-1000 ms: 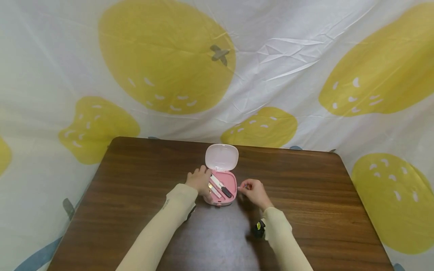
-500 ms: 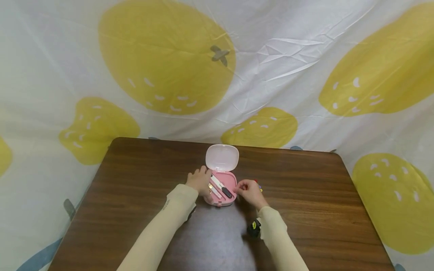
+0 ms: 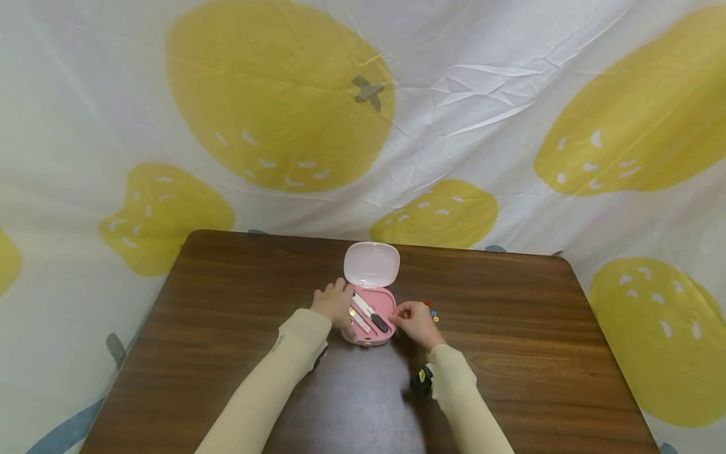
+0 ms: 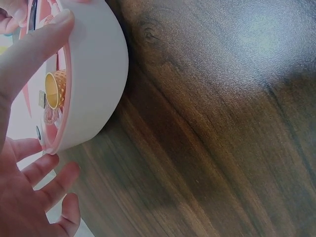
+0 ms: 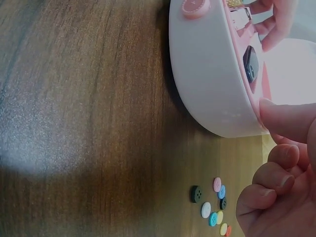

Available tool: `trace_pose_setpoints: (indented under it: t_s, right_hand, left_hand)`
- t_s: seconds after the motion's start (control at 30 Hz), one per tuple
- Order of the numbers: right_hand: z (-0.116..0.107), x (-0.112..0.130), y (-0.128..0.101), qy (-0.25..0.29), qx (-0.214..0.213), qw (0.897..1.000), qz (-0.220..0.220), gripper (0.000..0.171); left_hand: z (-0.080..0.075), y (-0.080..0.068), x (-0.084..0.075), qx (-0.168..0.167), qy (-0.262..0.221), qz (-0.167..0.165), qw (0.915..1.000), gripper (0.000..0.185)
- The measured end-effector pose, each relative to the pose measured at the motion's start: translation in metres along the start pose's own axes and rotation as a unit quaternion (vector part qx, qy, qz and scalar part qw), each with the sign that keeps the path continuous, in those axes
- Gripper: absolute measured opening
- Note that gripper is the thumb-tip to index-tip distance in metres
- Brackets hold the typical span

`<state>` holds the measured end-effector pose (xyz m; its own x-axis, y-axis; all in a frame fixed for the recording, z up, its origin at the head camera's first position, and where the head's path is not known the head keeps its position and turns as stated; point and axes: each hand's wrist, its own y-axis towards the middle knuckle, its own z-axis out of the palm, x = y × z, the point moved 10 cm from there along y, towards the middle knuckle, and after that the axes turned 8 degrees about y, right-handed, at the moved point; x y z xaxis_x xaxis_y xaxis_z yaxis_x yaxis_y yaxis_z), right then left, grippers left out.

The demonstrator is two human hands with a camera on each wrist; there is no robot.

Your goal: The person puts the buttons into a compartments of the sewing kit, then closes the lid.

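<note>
A white sewing box (image 3: 368,343) with a pink tray stands with its clear lid (image 3: 371,265) tipped back. The left hand (image 3: 333,304) holds its left side. In the left wrist view the thumb lies over the rim, two fingertips touch the far corner, and the other fingers spread off it. A gold thimble (image 4: 56,89) sits inside, beside a long white tool with a black end (image 3: 379,323). The right hand (image 3: 416,321) has thumb and index finger together at the right rim, other fingers curled; I cannot tell what is between the tips.
Several loose buttons (image 5: 206,210), in various colours, lie on the dark wooden table (image 3: 510,353) to the right of the box, close by the right hand. A pink round latch (image 5: 195,7) is on the front of the box. A lemon-print cloth (image 3: 283,94) hangs behind.
The right hand has moved left, from just beside the box to its right rim, uncovering several buttons behind it. The left hand and the box have stayed put.
</note>
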<state>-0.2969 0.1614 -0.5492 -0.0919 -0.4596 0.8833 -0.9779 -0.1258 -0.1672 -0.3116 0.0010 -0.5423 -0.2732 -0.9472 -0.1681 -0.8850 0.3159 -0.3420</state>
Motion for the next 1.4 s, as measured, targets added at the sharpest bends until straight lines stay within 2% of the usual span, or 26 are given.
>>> trace_pose_setpoints:
  t_s: [0.23,0.57,0.97,1.2,1.4]
  right_hand:
    - [0.0009,0.0011,0.0006,-0.009,0.006,1.000,0.009,0.008]
    - [0.0017,0.0080,0.0016,-0.039,0.005,0.999,-0.019,0.006]
    - [0.0034,0.0045,0.0034,-0.052,0.000,0.999,-0.010,0.005]
    - [0.0035,0.0056,0.0031,-0.072,-0.014,0.997,-0.030,0.004]
    - [0.0008,0.0072,-0.0001,-0.059,-0.020,0.996,-0.063,0.004]
  left_hand:
    - [0.0015,0.0017,0.0003,0.001,-0.001,0.001,1.0000,0.111]
    - [0.0026,0.0024,0.0002,0.001,-0.005,0.003,1.0000,0.111]
    - [-0.0008,-0.0015,-0.0002,0.006,-0.011,-0.002,0.9999,0.110]
    - [-0.0017,-0.0025,0.0000,0.007,-0.007,-0.002,0.9999,0.109]
    - [-0.0024,-0.0036,-0.0006,0.006,-0.010,-0.001,0.9999,0.108]
